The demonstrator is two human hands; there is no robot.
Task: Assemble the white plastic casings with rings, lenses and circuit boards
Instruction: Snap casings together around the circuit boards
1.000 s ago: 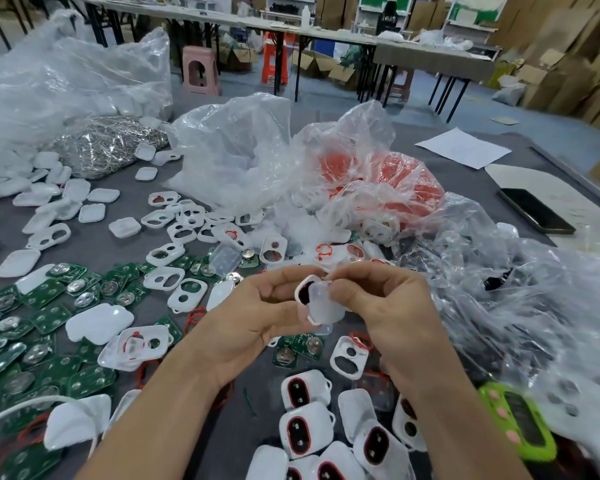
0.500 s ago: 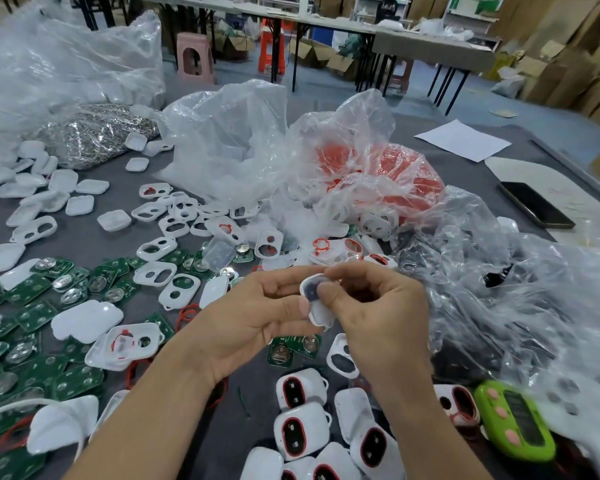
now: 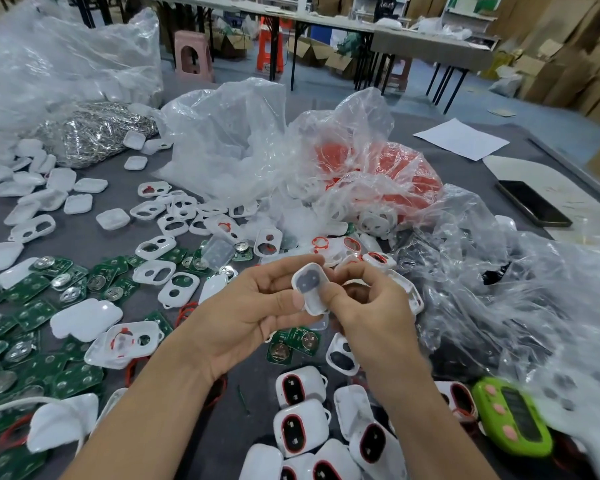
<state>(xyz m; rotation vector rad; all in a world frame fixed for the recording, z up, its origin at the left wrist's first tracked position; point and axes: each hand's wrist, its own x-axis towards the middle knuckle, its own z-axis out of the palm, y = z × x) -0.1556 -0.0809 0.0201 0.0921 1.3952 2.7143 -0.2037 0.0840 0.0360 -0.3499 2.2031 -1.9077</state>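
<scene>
Grey table (image 3: 229,431) littered with casings (image 3: 155,247), circuit boards (image 3: 35,313), plastic bags (image 3: 229,150); cartons (image 3: 568,64) behind.

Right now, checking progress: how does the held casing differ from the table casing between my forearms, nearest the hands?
The held casing is up in the left hand and right hand; the table casing lies flat. The held casing's window looks grey, no ring showing; the table casing's is black, red-ringed. Both are white.
</scene>
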